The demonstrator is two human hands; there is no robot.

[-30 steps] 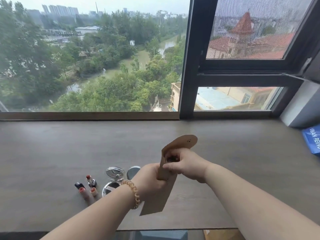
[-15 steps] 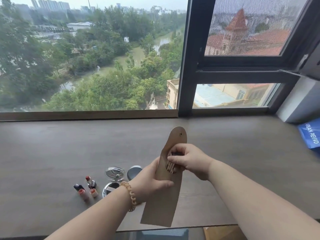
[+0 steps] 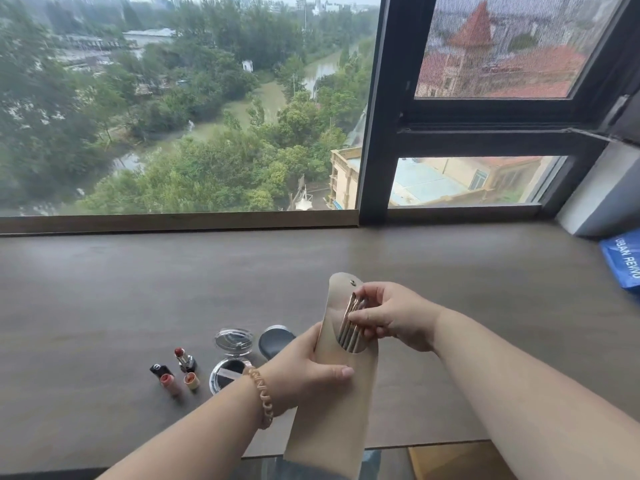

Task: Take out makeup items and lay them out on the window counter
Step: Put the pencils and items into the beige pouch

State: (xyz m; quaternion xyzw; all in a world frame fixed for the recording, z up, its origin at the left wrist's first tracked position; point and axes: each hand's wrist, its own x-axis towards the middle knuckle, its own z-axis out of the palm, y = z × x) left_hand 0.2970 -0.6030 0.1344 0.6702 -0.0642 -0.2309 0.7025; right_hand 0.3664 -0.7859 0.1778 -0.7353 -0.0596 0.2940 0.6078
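Observation:
My left hand (image 3: 304,370) grips a long tan pouch (image 3: 332,410) upright over the counter's front edge, its flap folded up. My right hand (image 3: 391,315) pinches a bundle of several metallic makeup brushes (image 3: 350,322) sticking halfway out of the pouch mouth. On the brown window counter (image 3: 104,306), left of my hands, lie an open red lipstick (image 3: 185,358), a black cap (image 3: 159,369), two small peach-topped tubes (image 3: 180,382), an open round compact with mirror (image 3: 230,355) and a dark round lid (image 3: 275,342).
A blue bag with white lettering (image 3: 623,261) sits at the counter's far right by the wall. The window frame (image 3: 374,133) rises along the back. The counter's front edge (image 3: 433,445) runs just below my wrists.
The pouch has swung from tilted to upright and its flap is up. My right hand has drawn the brush bundle further out of the pouch mouth.

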